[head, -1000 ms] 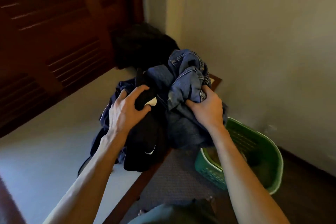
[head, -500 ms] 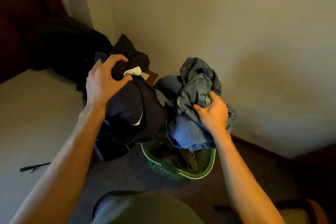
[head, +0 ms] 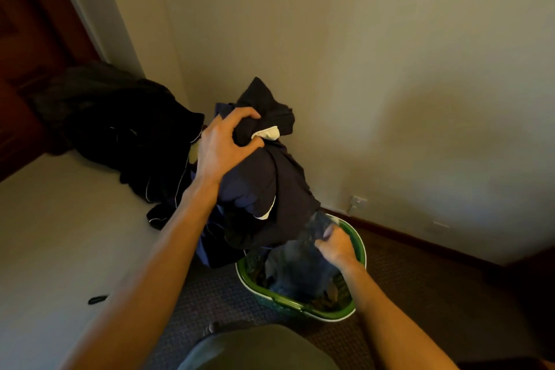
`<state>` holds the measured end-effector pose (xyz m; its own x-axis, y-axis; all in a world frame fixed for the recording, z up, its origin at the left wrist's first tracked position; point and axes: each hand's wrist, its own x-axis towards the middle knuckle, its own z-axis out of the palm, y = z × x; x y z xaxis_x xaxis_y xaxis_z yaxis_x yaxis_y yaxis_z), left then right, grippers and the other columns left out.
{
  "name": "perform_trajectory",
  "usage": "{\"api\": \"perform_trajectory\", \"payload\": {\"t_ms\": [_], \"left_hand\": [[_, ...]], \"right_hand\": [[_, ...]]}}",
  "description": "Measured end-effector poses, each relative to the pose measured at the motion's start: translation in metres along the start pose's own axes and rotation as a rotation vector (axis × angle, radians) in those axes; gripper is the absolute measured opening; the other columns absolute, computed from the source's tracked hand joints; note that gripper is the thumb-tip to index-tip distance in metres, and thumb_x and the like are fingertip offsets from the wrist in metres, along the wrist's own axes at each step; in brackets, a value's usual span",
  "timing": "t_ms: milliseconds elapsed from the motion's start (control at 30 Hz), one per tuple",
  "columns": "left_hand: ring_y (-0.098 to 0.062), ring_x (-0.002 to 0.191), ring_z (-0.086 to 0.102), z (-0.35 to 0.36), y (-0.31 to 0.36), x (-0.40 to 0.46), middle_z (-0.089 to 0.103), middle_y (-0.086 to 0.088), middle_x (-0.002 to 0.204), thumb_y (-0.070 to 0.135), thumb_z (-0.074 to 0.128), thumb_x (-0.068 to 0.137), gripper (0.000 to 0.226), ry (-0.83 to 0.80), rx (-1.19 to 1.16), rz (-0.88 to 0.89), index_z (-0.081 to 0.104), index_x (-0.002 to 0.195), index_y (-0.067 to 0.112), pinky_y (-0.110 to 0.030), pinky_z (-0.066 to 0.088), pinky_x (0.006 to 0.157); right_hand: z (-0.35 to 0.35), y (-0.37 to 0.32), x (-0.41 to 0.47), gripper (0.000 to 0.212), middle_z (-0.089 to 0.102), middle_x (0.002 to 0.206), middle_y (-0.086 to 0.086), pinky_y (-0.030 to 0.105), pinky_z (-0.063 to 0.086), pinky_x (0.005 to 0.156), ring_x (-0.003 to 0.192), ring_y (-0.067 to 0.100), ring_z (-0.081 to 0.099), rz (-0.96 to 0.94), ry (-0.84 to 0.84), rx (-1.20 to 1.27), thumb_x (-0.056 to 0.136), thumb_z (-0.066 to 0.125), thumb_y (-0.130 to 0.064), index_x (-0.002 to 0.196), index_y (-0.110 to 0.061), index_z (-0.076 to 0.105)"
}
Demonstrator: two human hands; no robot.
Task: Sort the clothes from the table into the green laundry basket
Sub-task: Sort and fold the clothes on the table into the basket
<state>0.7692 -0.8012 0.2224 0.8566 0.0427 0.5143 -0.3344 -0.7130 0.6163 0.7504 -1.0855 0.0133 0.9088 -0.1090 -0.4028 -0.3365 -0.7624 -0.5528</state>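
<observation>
My left hand (head: pixel 223 147) grips a bundle of dark navy and black clothes (head: pixel 264 189) with a white tag, held up above the left rim of the green laundry basket (head: pixel 359 249). The basket stands on the carpet below. My right hand (head: pixel 335 242) is down inside the basket, closed on the blue denim jeans (head: pixel 295 267), which lie blurred in it on top of other clothes. A dark pile of clothes (head: pixel 129 135) remains on the white table (head: pixel 60 234) at the left.
A small black pen-like item (head: pixel 97 299) lies on the table near its front edge. A beige wall with a socket (head: pixel 359 201) rises right behind the basket. Dark carpet (head: pixel 435 294) spreads around the basket, and a dark wooden door is at far left.
My right hand has dropped with the jeans from above the basket down into it. My left hand still holds the dark bundle, now closer over the basket.
</observation>
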Motion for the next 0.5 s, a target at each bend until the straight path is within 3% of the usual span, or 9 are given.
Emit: {"api": "perform_trajectory", "payload": {"t_ms": [167, 267, 400, 500], "left_hand": [[-0.017, 0.102, 0.065, 0.030, 0.002, 0.007, 0.070, 0.005, 0.116, 0.049, 0.059, 0.075, 0.053, 0.009, -0.053, 0.020, 0.068, 0.118, 0.020, -0.018, 0.047, 0.077], [-0.010, 0.104, 0.062, 0.046, 0.016, 0.018, 0.063, 0.018, 0.117, 0.043, 0.062, 0.076, 0.049, 0.070, -0.155, 0.036, 0.069, 0.117, 0.017, -0.004, 0.040, 0.080], [-0.013, 0.110, 0.063, 0.075, 0.035, 0.030, 0.064, 0.015, 0.120, 0.038, 0.067, 0.077, 0.045, 0.081, -0.268, 0.044, 0.068, 0.118, 0.019, -0.017, 0.045, 0.089], [-0.021, 0.112, 0.063, 0.106, 0.034, 0.025, 0.065, 0.008, 0.123, 0.042, 0.065, 0.077, 0.045, -0.021, -0.314, -0.009, 0.063, 0.119, 0.026, -0.025, 0.047, 0.087]], "right_hand": [[0.016, 0.031, 0.003, 0.016, 0.063, 0.089, 0.005, 0.032, 0.047, 0.071, 0.083, 0.021, 0.061, 0.111, -0.127, 0.011, 0.087, 0.071, -0.025, 0.088, -0.017, 0.057], [0.019, 0.046, 0.002, 0.014, 0.063, 0.089, 0.004, 0.031, 0.045, 0.069, 0.084, 0.019, 0.062, 0.163, -0.138, 0.034, 0.087, 0.070, -0.025, 0.093, -0.016, 0.060], [0.020, 0.065, -0.002, 0.012, 0.064, 0.084, 0.003, 0.030, 0.045, 0.066, 0.078, 0.016, 0.061, 0.207, -0.150, 0.017, 0.087, 0.071, -0.022, 0.085, -0.016, 0.061], [0.019, 0.080, -0.007, 0.013, 0.065, 0.082, 0.004, 0.029, 0.047, 0.067, 0.076, 0.018, 0.063, 0.226, -0.163, 0.024, 0.086, 0.072, -0.022, 0.084, -0.014, 0.061]]}}
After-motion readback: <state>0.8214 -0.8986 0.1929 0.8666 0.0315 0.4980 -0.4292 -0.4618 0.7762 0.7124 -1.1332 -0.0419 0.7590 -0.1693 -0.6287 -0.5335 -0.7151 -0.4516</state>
